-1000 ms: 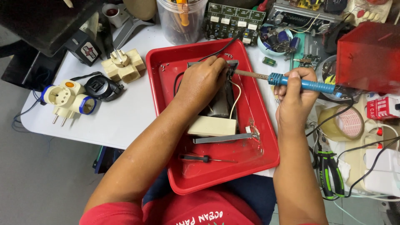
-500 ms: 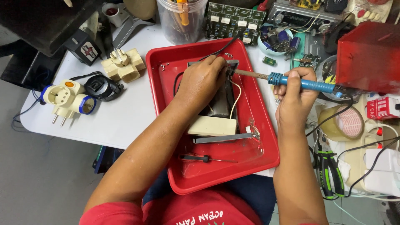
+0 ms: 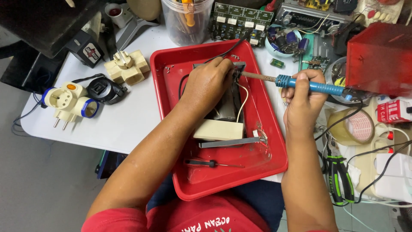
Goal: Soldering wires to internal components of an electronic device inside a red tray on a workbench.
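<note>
head view | left hand (image 3: 209,84) pressed flat on part (image 3: 227,105) in tray (image 3: 165,81) | right hand (image 3: 302,96) gripped iron (image 3: 307,84), tip just right of left fingers | risk: hot tip might have slipped onto fingers or white wire (image 3: 244,99)

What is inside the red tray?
The red tray holds a cream box, a small screwdriver and a grey metal part. The left hand hides that part's top.
</note>
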